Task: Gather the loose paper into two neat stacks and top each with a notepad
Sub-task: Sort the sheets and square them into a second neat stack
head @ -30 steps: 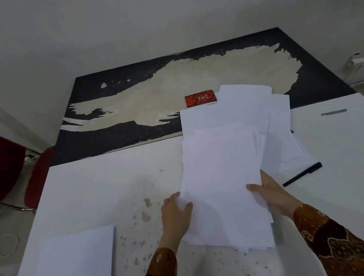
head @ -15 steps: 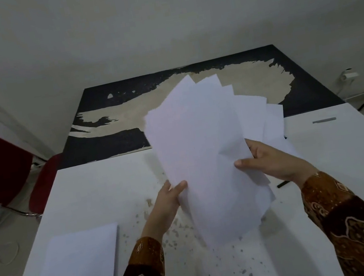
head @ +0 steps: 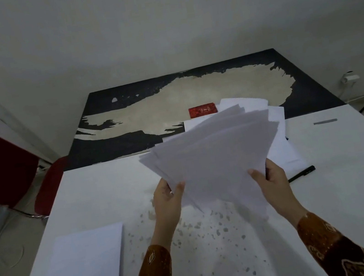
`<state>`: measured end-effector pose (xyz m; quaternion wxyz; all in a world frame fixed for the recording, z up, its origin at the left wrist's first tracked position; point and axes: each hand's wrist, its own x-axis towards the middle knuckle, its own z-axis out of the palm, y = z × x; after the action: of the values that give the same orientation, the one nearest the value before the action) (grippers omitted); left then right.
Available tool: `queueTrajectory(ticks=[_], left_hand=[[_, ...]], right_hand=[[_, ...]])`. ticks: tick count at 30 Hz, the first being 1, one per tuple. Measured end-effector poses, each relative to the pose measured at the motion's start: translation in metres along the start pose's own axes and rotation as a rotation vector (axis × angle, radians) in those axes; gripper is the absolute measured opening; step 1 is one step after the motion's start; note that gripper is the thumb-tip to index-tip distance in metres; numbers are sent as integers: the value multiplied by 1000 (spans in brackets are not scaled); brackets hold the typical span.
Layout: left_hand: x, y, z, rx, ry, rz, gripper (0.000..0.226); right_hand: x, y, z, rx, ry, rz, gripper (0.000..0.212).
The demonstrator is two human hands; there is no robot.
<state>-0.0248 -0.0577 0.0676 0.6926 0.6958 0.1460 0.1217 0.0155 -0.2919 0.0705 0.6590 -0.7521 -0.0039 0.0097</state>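
- Head view: I have my left hand (head: 168,201) and right hand (head: 272,183) both curled onto the near edges of a fanned bundle of loose white paper sheets (head: 213,156), thumbs on top, and the bundle is lifted off the stained white tabletop (head: 217,240).
- The sheets splay out unevenly beyond my fingertips, corners out of line.
- Past my right fingers, more loose white sheets (head: 281,150) lie on the table; a slim black pen (head: 302,173) rests just beside that hand.
- Beyond the fan's far edge sits a small red notepad (head: 202,110) on the dark worn tabletop (head: 171,106).
- Near my left forearm lies a squared white paper stack (head: 85,274).
- Risk, as I judge it: the pinch catches only the near edges, so outer sheets could slide free if I tilt or tap too hard.
- Squaring on the table might also snag the pen.
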Motion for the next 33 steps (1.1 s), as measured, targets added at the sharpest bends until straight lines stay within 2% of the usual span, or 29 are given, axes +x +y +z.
queueTrajectory(ticks=[3, 6, 10, 13, 17, 19, 23, 26, 30, 33], left_hand=[[-5, 6, 4, 41, 17, 39, 26], [-6, 19, 12, 106, 68, 117, 19], [-8, 34, 17, 131, 132, 143, 26], [-14, 47, 20, 126, 145, 188, 25], [-17, 65, 25, 88, 166, 239, 32], [-18, 70, 26, 87, 189, 260, 36], [-18, 64, 23, 46, 231, 201, 38], [-16, 40, 15, 11, 190, 118, 25], [-23, 19, 16, 39, 155, 55, 8], [-26, 20, 20, 68, 190, 104, 16]], right_hand=[[-11, 6, 8, 19, 21, 18, 22], [-17, 5, 13, 26, 24, 20, 31], [-19, 2, 14, 41, 5, -7, 43], [-16, -4, 5, 56, 35, -37, 38], [-11, -16, -1, 106, 66, -76, 55], [-13, -22, 3, 104, 57, -106, 53], [-19, -23, 8, 90, 87, -109, 42], [-24, -12, 10, 82, 62, -50, 42], [-33, -2, 10, 49, 25, -5, 52], [-35, -3, 10, 45, 28, -38, 53]])
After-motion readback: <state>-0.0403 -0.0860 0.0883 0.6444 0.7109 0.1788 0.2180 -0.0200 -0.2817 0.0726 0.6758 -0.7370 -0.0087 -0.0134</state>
